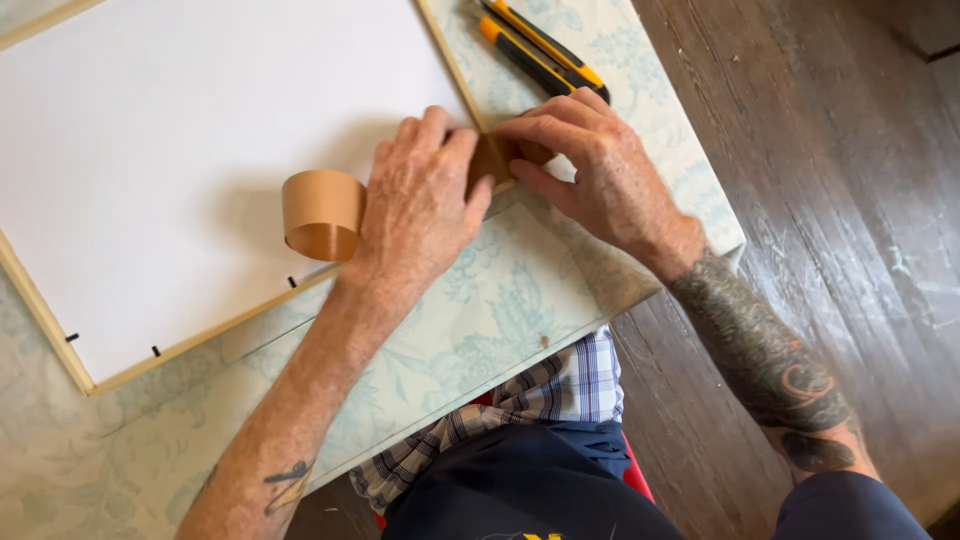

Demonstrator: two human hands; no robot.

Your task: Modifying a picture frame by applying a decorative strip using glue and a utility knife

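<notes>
A room at home, turned into a small framing corner.

The worktop (480,330) wears a pale cloth printed with blue-green leaves and flowers, household stuff rather than shop fittings. From twelve round to five o'clock runs a dark wooden plank floor (830,200), scuffed and worn. At ten o'clock lies a light wooden picture frame (200,335) face down with its white backing board (180,150), and at twelve o'clock two yellow-and-black utility knives (545,50) lie side by side.
</notes>
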